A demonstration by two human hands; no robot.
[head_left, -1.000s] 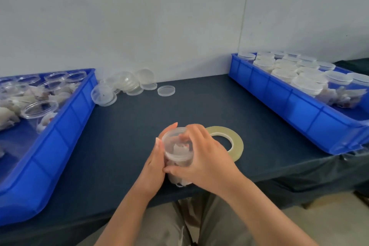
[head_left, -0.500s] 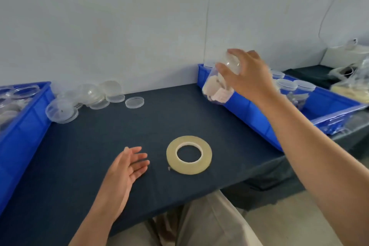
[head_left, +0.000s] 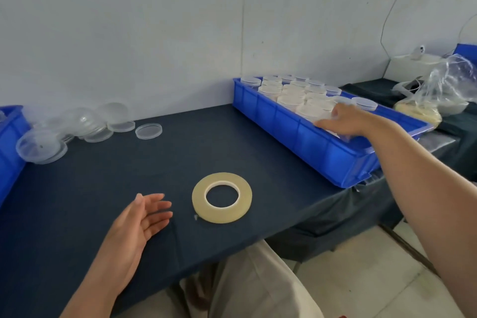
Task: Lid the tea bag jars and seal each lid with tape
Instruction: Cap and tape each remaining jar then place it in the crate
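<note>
Right hand (head_left: pixel 343 121) in blue tray (head_left: pixel 322 152) — left hand (head_left: pixel 136 222) relaxed.

One tape roll (head_left: pixel 222 197), two blue bins (head_left: pixel 322 147) at the table's (head_left: pixel 77 201) side edges, a dozen-plus lidded jars (head_left: pixel 291 98), loose lids (head_left: pixel 148 131) too heaped to count.

plastic bag (head_left: pixel 449 80): far right, on side table (head_left: pixel 361 88) | white box (head_left: pixel 413 66): behind bag

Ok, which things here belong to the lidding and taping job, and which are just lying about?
Job: tape roll, loose lids, lidded jars, right blue bin, left blue bin.
Lying about: plastic bag, white box.
</note>
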